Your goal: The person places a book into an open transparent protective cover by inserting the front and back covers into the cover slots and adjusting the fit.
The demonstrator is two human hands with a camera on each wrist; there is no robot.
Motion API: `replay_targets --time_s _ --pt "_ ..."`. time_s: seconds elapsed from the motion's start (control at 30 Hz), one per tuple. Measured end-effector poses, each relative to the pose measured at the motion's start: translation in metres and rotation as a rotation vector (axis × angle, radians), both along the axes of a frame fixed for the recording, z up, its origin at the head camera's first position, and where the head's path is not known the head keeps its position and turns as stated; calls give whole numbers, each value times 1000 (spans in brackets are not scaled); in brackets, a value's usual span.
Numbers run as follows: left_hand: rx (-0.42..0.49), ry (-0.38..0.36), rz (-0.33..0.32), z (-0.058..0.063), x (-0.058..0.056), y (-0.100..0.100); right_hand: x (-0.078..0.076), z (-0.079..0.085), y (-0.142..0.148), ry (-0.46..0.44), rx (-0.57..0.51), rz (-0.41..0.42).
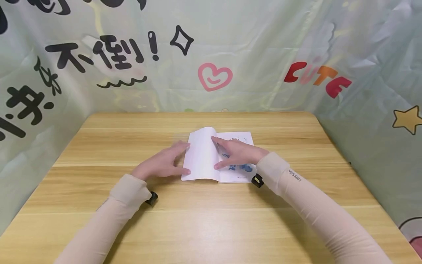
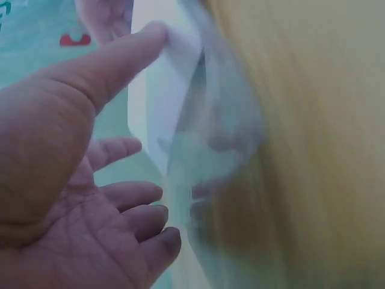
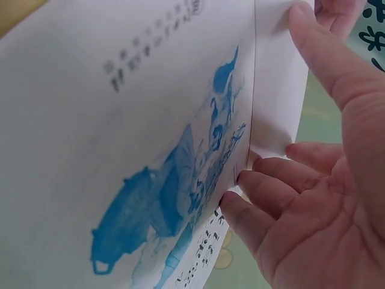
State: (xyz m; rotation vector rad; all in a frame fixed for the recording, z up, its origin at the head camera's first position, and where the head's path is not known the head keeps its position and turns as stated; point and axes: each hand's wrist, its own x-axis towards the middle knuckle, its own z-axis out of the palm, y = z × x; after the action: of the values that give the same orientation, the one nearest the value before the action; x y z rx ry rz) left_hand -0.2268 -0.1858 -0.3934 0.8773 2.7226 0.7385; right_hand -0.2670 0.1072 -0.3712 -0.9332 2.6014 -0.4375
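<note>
An open paperback book [image 1: 200,156] lies at the table's middle, its left page blank and bowed up toward the spine. Blue drawings and dark lettering cover the right-hand page [image 3: 162,180]. At the book's left edge is my left hand [image 1: 159,163], thumb touching the blank page [image 2: 156,90] and fingers extended by the far corner. A see-through flap [image 2: 231,114] sticks out beside that page. My right hand [image 1: 242,152] reaches over the printed page, with thumb and fingertips touching the paper by the spine. Its fingers [image 3: 277,186] are nearly straight and spread from the thumb.
The wooden table [image 1: 211,227] extends around the book on all sides. A pale cloth backdrop [image 1: 257,40] with printed lettering, a heart and a star hangs behind the table and along both sides. Each wrist wears a small black device [image 1: 152,198] below its rolled cuff.
</note>
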Motion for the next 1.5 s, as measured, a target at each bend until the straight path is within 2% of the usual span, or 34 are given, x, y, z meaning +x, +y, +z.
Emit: replay_targets --time_s 0.23,0.73,1.3,1.5 --pt "-60 -32 -26 -6 -4 -17 0 -2 0 -4 3 -7" --pt "-125 -48 -19 -7 -2 -16 2 -5 -9 25 16 39" --pt "-116 -38 -20 -6 -1 -15 3 1 -30 28 91 63" --pt "-106 -42 -15 -6 0 -14 4 2 -38 22 135 42"
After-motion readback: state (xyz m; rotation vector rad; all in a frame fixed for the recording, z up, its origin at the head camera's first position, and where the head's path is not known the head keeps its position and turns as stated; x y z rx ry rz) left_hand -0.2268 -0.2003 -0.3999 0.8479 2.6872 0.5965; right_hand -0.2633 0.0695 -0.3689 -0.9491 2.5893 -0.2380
